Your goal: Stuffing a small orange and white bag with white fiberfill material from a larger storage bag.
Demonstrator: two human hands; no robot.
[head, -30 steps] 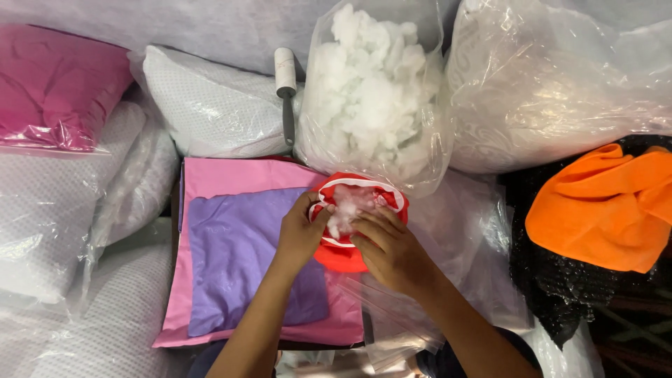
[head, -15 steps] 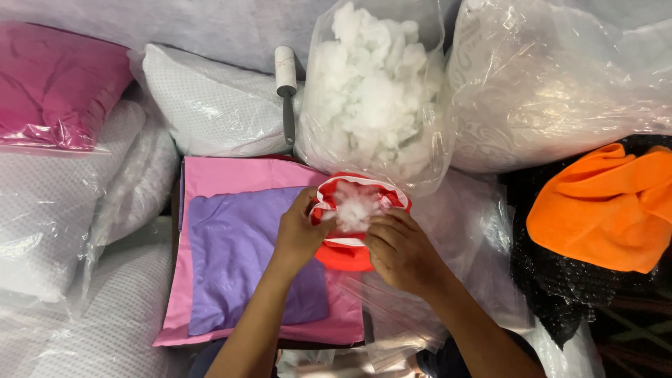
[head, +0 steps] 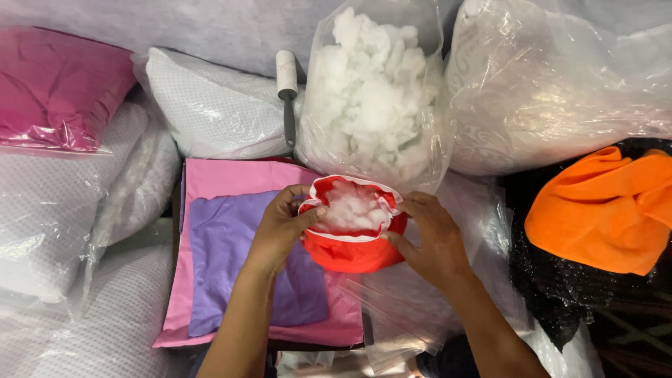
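A red fabric cover [head: 350, 253] with a white-edged opening sits between my hands, and white stuffing [head: 348, 208] fills its mouth. My left hand [head: 282, 225] grips the cover's left rim, thumb on the white edge. The right rim and side are held by my right hand [head: 434, 241]. Directly behind the cover stands a clear plastic bag of white fibre filling [head: 371, 94], open at the top.
Pink and purple fabric sheets [head: 231, 245] lie flat under my left arm. A lint roller [head: 287, 91] leans at the back. White bagged pillows [head: 210, 105], a pink bagged cushion [head: 56, 87], a large clear bag [head: 553, 84] and an orange cloth [head: 602, 210] surround the spot.
My right hand has come off the stuffing and slid to the cover's right side. The opening now shows wider, with the stuffing sitting deeper inside.
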